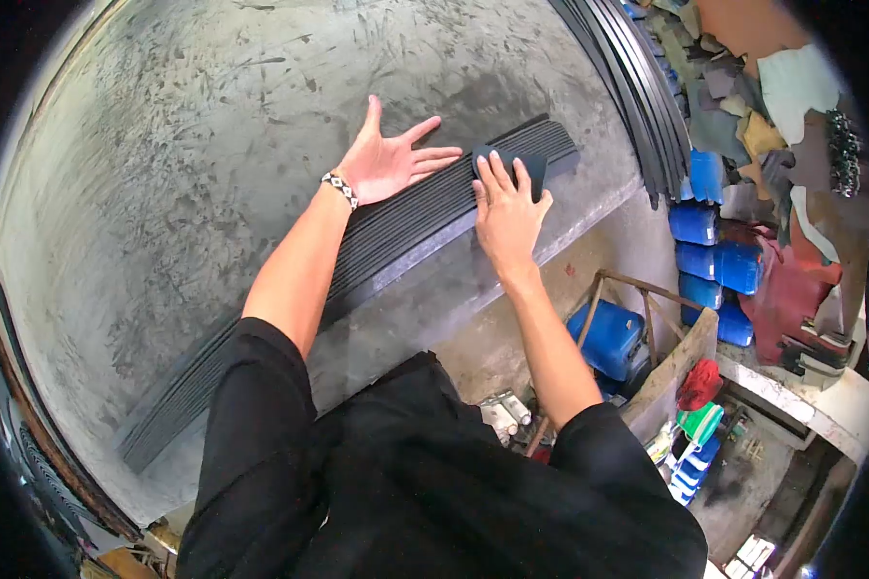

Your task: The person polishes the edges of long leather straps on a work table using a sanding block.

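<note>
Right hand (508,214) grip: fingers laid flat and close together on a small dark pad (523,166), pressing it down rather than pinching it; the thumb side is hidden, so how far it wraps under the pad cannot be told. Left hand (388,159) holds nothing: palm down, fingers spread wide, bearing on the upper edge of a stack of black strips (386,241), beaded wristband (340,189) at the wrist.

The stack lies diagonally across a grey, scuffed tabletop (164,174), running from the lower left up to the right, its far end just beyond the pad. The pad sits on top of the strips near that far end, just beside the left fingertips.

More black strips (647,106) curve along the tabletop's far right edge. Below it stand blue jugs (714,261), with heaped leather scraps (792,125) behind them.

Judgement: to work the pad well, keep the left palm firm so the strips do not slide or fan out, hold the pad flat under even finger pressure, and move it along the length of the strips, not across them.
</note>
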The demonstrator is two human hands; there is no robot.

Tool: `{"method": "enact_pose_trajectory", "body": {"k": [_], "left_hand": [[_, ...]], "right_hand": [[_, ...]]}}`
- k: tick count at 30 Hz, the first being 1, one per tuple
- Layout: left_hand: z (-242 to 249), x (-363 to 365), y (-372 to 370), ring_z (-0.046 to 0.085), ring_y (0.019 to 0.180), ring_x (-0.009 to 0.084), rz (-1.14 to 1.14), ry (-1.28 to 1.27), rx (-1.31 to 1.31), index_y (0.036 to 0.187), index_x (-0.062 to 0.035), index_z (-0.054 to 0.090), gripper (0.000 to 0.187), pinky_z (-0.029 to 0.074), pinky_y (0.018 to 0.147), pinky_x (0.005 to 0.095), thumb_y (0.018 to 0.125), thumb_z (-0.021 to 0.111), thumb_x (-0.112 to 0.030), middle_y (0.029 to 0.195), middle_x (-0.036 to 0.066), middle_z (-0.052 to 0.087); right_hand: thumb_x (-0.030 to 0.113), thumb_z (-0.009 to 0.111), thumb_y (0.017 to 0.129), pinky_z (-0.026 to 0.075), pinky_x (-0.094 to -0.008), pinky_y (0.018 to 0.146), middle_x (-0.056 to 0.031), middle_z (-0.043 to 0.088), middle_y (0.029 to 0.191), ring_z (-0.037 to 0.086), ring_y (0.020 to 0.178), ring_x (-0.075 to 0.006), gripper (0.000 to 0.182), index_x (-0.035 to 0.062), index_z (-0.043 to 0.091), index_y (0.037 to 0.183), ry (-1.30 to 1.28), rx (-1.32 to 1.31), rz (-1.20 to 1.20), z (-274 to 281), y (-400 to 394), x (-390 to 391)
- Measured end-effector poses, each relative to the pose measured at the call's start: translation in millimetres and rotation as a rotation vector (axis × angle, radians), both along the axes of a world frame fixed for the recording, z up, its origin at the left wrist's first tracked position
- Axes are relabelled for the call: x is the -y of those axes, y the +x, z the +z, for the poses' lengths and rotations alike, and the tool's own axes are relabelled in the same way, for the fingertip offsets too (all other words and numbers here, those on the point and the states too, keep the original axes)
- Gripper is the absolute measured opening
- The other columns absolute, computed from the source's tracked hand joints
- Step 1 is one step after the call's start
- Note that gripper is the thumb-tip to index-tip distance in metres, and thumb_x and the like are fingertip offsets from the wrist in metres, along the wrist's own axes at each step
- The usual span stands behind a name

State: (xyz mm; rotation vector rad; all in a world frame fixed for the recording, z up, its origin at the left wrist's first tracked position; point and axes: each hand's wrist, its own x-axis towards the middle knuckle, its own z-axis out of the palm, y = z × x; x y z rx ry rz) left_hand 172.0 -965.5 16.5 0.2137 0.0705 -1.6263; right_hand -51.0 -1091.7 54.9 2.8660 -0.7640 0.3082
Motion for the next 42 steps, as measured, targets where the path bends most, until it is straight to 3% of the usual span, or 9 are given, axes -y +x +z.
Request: {"method": "enact_pose_trajectory", "body": {"k": [4,9,12,17,20,26,34,39,42], "left_hand": [[-1,3,-2,0.027,0.164,0.0456,0.017,-0.008,0.005,0.178,-0.0202,0.019,0.121,0.028,0.134,0.0477,0.088,0.021,-0.102,0.176,0.035,0.022],[0,-1,-3,0.028,0.162,0.0505,-0.012,-0.011,0.045,0.176,-0.0217,0.025,0.122,0.036,0.129,0.0541,0.086,0.020,-0.104,0.176,0.035,0.022],[-3,5,0,0.033,0.160,0.0482,0.023,0.134,0.017,0.176,-0.0184,0.028,0.116,0.033,0.131,0.0541,0.092,0.019,-0.098,0.176,0.033,0.025],[-8,-37,30,0.051,0.151,0.0360,-0.185,-0.043,0.261,0.176,-0.0165,0.025,0.113,0.050,0.119,0.0445,0.096,0.029,-0.095,0.171,0.029,0.040],[-14,-102,54,0.055,0.148,0.0349,-0.358,-0.003,0.232,0.177,-0.0160,0.023,0.113,0.050,0.120,0.0424,0.096,0.029,-0.095,0.170,0.029,0.042],[6,-180,23,0.054,0.150,0.0357,-0.059,0.115,0.208,0.177,-0.0158,0.020,0.115,0.049,0.122,0.0408,0.095,0.030,-0.096,0.170,0.032,0.040],[0,-147,-2,0.034,0.162,0.0437,0.066,-0.007,-0.019,0.178,-0.0180,0.015,0.116,0.038,0.129,0.0476,0.094,0.031,-0.096,0.174,0.037,0.027],[-10,-146,2,0.046,0.152,0.0433,0.033,-0.163,0.015,0.178,-0.0199,0.022,0.118,0.039,0.127,0.0519,0.091,0.019,-0.099,0.176,0.033,0.027],[-33,-142,3,0.041,0.156,0.0452,0.055,-0.208,-0.142,0.177,-0.0197,0.023,0.118,0.037,0.128,0.0518,0.090,0.019,-0.100,0.175,0.035,0.027]], "right_hand": [[0.035,0.065,0.106,0.040,-0.0644,0.106,0.0005,0.066,0.153,0.055,0.143,-0.0309,0.039,0.0222,0.071,0.143,-0.044,0.058,-0.097,5,24,7],[0.037,0.065,0.104,0.039,-0.0677,0.110,-0.0031,0.066,0.152,0.053,0.147,-0.0322,0.043,0.0184,0.071,0.142,0.015,-0.076,0.223,4,27,-60],[0.035,0.064,0.106,0.040,-0.0675,0.111,-0.0001,0.067,0.153,0.056,0.145,-0.0312,0.040,0.0210,0.072,0.143,0.002,-0.095,0.135,10,15,-4],[0.036,0.064,0.107,0.041,-0.0669,0.110,0.0022,0.066,0.155,0.056,0.146,-0.0299,0.038,0.0261,0.072,0.143,-0.042,-0.076,0.083,2,14,12],[0.037,0.065,0.107,0.040,-0.0673,0.111,0.0029,0.065,0.156,0.056,0.147,-0.0301,0.039,0.0262,0.072,0.144,-0.019,-0.049,0.082,-1,12,13],[0.035,0.066,0.107,0.038,-0.0686,0.112,0.0032,0.065,0.156,0.055,0.147,-0.0294,0.039,0.0268,0.071,0.144,0.011,-0.022,0.063,-5,12,14],[0.038,0.062,0.109,0.038,-0.0686,0.109,0.0028,0.063,0.157,0.053,0.147,-0.0289,0.040,0.0274,0.069,0.147,-0.078,-0.012,0.007,-13,16,-14],[0.033,0.068,0.102,0.041,-0.0680,0.103,-0.0066,0.059,0.158,0.050,0.149,-0.0354,0.045,0.0157,0.068,0.143,0.147,-0.014,0.451,2,16,-174],[0.025,0.065,0.100,0.044,-0.0599,0.095,-0.0044,0.066,0.143,0.055,0.137,-0.0302,0.037,0.0161,0.072,0.135,0.092,-0.075,0.389,32,27,-131]]}}
